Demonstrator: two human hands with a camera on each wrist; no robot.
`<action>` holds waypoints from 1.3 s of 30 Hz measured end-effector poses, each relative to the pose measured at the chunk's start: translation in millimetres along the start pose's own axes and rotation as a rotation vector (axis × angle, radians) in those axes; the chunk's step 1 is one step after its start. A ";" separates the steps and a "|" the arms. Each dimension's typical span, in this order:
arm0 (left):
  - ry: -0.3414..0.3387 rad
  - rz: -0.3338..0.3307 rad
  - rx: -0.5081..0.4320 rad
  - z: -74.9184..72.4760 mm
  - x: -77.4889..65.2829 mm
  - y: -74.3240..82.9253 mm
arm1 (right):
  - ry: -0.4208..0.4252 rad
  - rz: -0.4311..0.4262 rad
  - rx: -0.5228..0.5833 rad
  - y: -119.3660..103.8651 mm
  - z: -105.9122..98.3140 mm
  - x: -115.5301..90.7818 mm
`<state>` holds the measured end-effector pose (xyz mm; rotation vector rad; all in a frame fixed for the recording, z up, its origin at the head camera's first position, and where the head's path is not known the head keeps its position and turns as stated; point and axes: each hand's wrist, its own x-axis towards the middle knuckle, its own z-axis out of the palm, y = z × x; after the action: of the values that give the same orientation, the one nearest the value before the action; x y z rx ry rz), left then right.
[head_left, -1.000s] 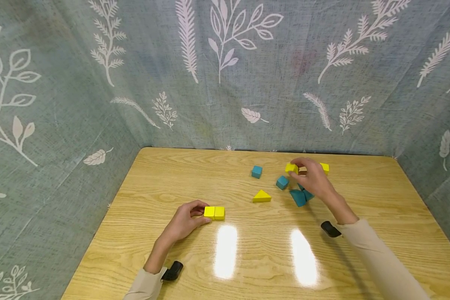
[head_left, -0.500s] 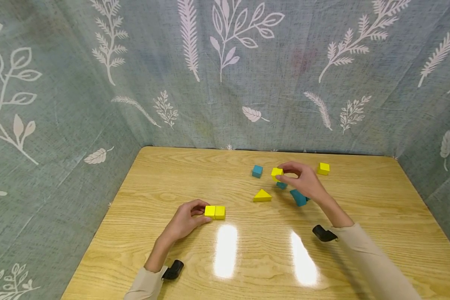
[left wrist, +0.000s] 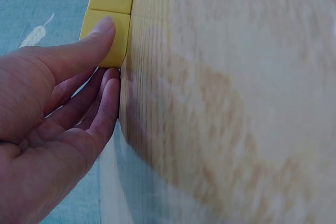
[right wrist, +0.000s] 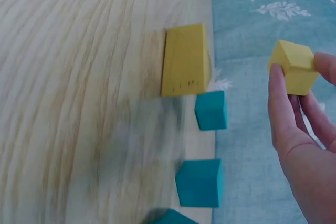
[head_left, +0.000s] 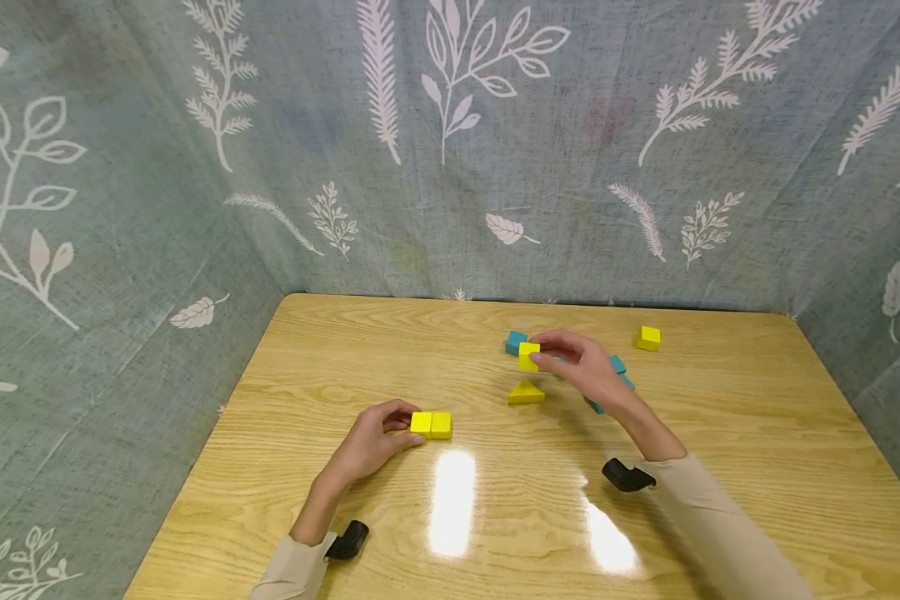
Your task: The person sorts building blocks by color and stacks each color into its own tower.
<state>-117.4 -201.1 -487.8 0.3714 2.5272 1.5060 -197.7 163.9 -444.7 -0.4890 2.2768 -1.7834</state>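
Two yellow cubes stand side by side on the wooden table, touching each other. My left hand (head_left: 372, 439) pinches the left yellow cube (head_left: 421, 423) between thumb and fingers; the right yellow cube (head_left: 441, 425) adjoins it. In the left wrist view the thumb lies along the near face of the held cube (left wrist: 118, 40). My right hand (head_left: 581, 367) holds another yellow cube (head_left: 528, 357) by its sides, raised over the table in the right wrist view. Beneath and in front of it lies a yellow triangular block (head_left: 526, 394).
A blue cube (head_left: 515, 342) sits just behind the raised cube. Several blue blocks (head_left: 617, 364) are partly covered by the right hand and forearm. One more yellow cube (head_left: 648, 337) stands at the back right. A patterned curtain (head_left: 450, 208) borders the wooden table (head_left: 345, 350).
My right hand has carried its yellow cube leftward from the blue blocks, toward the yellow triangular block. The left hand and its two cubes stay in place.
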 end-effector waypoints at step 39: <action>-0.016 0.008 -0.025 0.6 2.1 -0.7 | -0.214 -0.118 0.078 1.5 114.8 16.2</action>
<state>-119.3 -200.3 -488.7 0.3889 2.4952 1.5293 -171.4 54.8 -473.9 -0.7742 2.0651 -1.7699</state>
